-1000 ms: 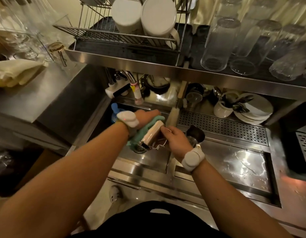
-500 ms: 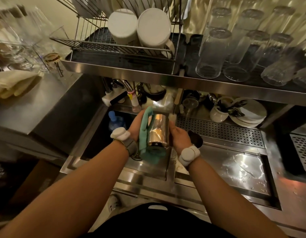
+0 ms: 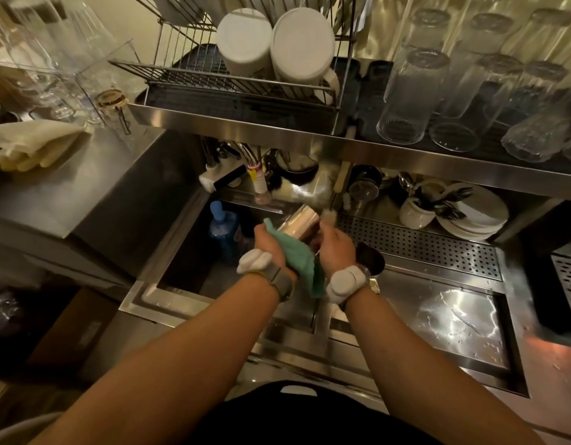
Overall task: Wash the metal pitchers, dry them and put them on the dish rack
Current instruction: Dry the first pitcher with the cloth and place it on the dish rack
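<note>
A shiny metal pitcher (image 3: 301, 221) is held over the sink, tilted with its base pointing away from me. My right hand (image 3: 337, 248) grips its side. My left hand (image 3: 271, 244) presses a green cloth (image 3: 297, 255) against the pitcher; the cloth hangs down between my wrists. A second, dark metal pitcher (image 3: 370, 260) stands just right of my right wrist on the counter edge. The wire dish rack (image 3: 194, 75) sits on the upper shelf and holds two white mugs (image 3: 245, 40).
The sink basin (image 3: 187, 252) holds a blue bottle (image 3: 223, 226). A faucet (image 3: 245, 152) is behind it. Upturned glasses (image 3: 412, 94) fill the shelf's right side. A perforated drain tray (image 3: 422, 245), plates (image 3: 476, 216) and a wet steel counter (image 3: 454, 319) lie right. Folded cloths (image 3: 33, 142) lie left.
The pitcher went from lying tilted low in the sink to upright, then tipped away from me. The green cloth moved from around its side down toward my wrists.
</note>
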Demonstrator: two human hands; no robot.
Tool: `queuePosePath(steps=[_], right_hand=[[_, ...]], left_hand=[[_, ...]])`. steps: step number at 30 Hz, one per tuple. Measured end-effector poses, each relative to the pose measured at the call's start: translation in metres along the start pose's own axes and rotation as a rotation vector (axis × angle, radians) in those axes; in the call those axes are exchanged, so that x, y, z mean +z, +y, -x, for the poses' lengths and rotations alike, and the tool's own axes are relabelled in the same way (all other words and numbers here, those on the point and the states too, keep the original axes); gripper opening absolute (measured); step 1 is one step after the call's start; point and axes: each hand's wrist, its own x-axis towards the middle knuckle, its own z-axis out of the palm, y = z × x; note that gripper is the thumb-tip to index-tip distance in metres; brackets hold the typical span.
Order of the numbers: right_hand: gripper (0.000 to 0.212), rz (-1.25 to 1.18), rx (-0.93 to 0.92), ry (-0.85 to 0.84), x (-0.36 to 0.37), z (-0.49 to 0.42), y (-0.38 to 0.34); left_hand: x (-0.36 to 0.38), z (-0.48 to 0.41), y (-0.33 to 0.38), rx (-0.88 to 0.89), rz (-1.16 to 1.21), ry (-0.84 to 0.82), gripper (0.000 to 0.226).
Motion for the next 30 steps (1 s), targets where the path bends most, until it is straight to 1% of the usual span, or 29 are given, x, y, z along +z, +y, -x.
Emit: queuePosePath(steps=[1, 2, 3, 4, 6, 7, 9, 11, 13, 15, 16, 18, 20, 22, 23, 26, 27, 29, 30], right_hand=[[0.051, -0.062, 0.027, -0.033, 0.003, 0.001, -0.001], [0.048, -0.122, 0.065, -0.070, 0.006, 0.003, -0.001], [0.043, -0.200, 0.111, -0.116, 0.008, 0.004, -0.001], [0.040, -0.283, 0.152, -0.165, 0.009, 0.007, 0.000], [0.042, -0.413, 0.195, -0.243, 0.011, 0.012, 0.003], [0.042, -0.492, 0.209, -0.264, 0.012, 0.013, 0.004], [0.040, -0.664, 0.264, -0.321, 0.013, 0.015, 0.002], [0.040, -0.745, 0.347, -0.396, 0.011, 0.018, -0.004], [0.040, -0.725, 0.389, -0.436, 0.010, 0.021, -0.008], [0.038, -0.677, 0.379, -0.411, 0.009, 0.026, -0.010], [0.041, -0.652, 0.365, -0.407, 0.007, 0.030, -0.011], [0.044, -0.634, 0.346, -0.402, 0.003, 0.035, -0.008], [0.043, -0.635, 0.361, -0.395, -0.001, 0.039, -0.002], [0.042, -0.641, 0.385, -0.400, -0.004, 0.041, 0.001], [0.043, -0.637, 0.389, -0.401, -0.004, 0.041, 0.002], [0.042, -0.557, 0.365, -0.415, -0.001, 0.039, -0.003], [0.038, -0.508, 0.356, -0.414, 0.001, 0.038, -0.005], [0.030, -0.433, 0.351, -0.406, 0.005, 0.036, -0.007], [0.030, -0.397, 0.340, -0.411, 0.007, 0.036, -0.008]], left_hand=[[0.001, -0.012, 0.004, 0.019, -0.020, 0.049, 0.019], [-0.003, -0.024, 0.009, 0.024, -0.090, 0.038, 0.020], [-0.010, -0.033, 0.012, 0.020, -0.217, 0.006, 0.027], [-0.017, -0.038, 0.015, 0.012, -0.347, -0.014, 0.039], [-0.025, -0.033, 0.019, 0.049, -0.521, -0.009, 0.053], [-0.027, -0.029, 0.018, 0.105, -0.567, -0.025, 0.057], [-0.022, -0.018, 0.009, 0.214, -0.578, -0.056, 0.059], [-0.014, -0.003, 0.002, 0.235, -0.607, -0.026, 0.070], [-0.015, 0.004, 0.001, 0.204, -0.765, -0.025, 0.081], [-0.019, -0.005, 0.010, 0.219, -0.916, -0.063, 0.083], [-0.021, -0.012, 0.017, 0.230, -1.000, -0.074, 0.080], [-0.021, -0.026, 0.031, 0.246, -1.104, -0.098, 0.062], [-0.021, -0.032, 0.042, 0.309, -1.186, -0.061, 0.049], [-0.021, -0.031, 0.047, 0.450, -1.230, -0.117, 0.040], [-0.022, -0.029, 0.046, 0.561, -1.255, -0.178, 0.037], [-0.025, -0.017, 0.039, 0.973, -1.543, -0.387, 0.051], [-0.025, -0.014, 0.036, 1.066, -1.597, -0.435, 0.050], [-0.026, -0.011, 0.035, 1.136, -1.655, -0.473, 0.052], [-0.026, -0.012, 0.037, 1.118, -1.663, -0.473, 0.054]])
